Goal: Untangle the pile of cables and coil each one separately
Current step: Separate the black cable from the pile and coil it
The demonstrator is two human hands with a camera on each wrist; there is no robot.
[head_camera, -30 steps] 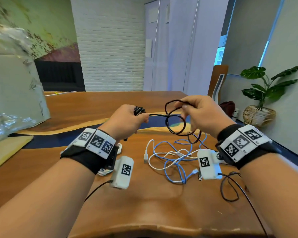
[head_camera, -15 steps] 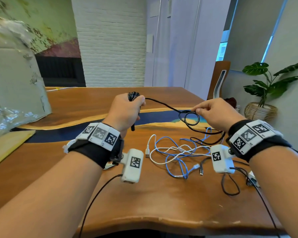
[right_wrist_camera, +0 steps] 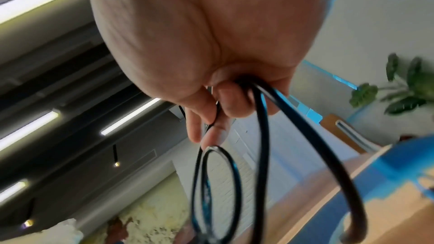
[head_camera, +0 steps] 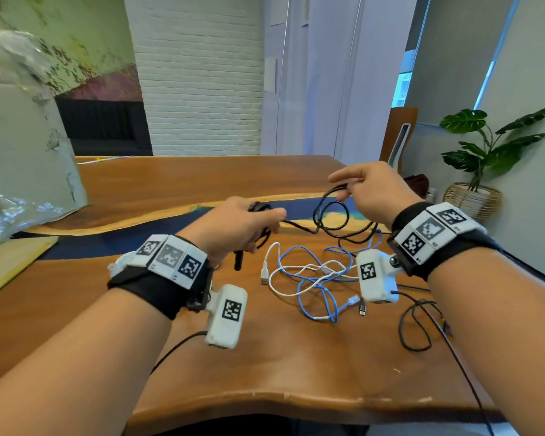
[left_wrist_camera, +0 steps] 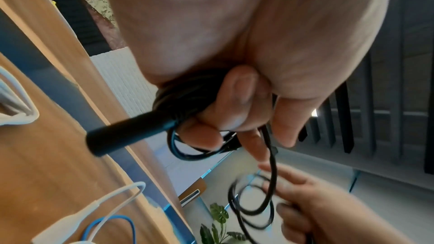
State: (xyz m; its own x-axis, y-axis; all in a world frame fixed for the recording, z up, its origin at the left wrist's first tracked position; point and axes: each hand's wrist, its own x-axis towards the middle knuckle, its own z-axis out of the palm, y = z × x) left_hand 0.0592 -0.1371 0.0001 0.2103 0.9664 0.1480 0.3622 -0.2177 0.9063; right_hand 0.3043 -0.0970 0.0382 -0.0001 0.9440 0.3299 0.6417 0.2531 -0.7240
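Black cable coiled in gripping left hand, loop pinched by raised right hand.

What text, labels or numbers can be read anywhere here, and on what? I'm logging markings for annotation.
No readable words or numbers.
Left wristband: black-and-white square code markers only; tiny marks at the edge too small to read.
Right wristband: the same.
Left wrist camera and right wrist camera: one code marker each, no text.
Black cable: no print legible.
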